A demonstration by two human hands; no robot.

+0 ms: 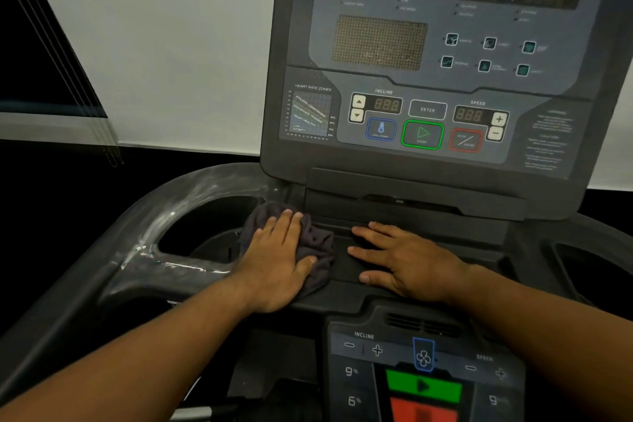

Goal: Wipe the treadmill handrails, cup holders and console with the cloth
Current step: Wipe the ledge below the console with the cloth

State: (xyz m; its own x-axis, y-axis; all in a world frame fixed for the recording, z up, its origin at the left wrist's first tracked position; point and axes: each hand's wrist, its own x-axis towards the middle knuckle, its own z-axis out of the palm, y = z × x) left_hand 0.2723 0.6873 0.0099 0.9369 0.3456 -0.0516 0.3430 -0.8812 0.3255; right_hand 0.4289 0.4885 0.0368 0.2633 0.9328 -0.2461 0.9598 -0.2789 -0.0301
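Observation:
My left hand (279, 257) lies flat on a crumpled dark grey cloth (317, 241), pressing it onto the black tray below the treadmill console (442, 55), at the right rim of the left cup holder (205, 229). Just to the right, my right hand (406, 260) rests palm down on the same tray with fingers spread and nothing in it. Wet streaks shine on the grey moulding (161, 226) around the left cup holder. The right cup holder (592, 271) shows at the right edge.
A lower control panel (424, 373) with incline, speed, fan, green and red buttons sits close below my hands. A white wall (164, 44) and a dark window with blind cords (44, 55) stand behind the treadmill on the left.

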